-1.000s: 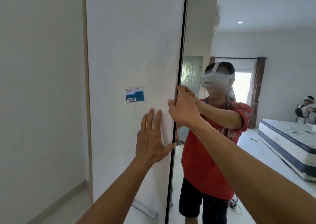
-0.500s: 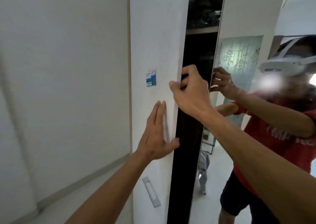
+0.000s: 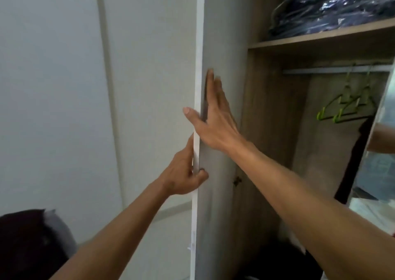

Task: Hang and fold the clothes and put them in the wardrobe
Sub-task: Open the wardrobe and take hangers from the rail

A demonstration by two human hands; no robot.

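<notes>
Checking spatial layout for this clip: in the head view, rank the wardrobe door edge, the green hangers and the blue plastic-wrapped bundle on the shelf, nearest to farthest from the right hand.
1. Door edge: the right hand touches it, fingers flat.
2. Green hangers: on the rail, to the right.
3. Blue plastic-wrapped bundle: on the top shelf, upper right.

— What sort of place is this?
— A bedroom at home: an open wardrobe (image 3: 267, 113) of wood-grain board, with a rail (image 3: 333, 70) carrying green hangers (image 3: 344, 108).
— Anything else?
— A shelf (image 3: 320, 39) of bagged dark clothes (image 3: 333, 12) (wrapped in clear plastic), plain white walls (image 3: 49, 87).
</notes>
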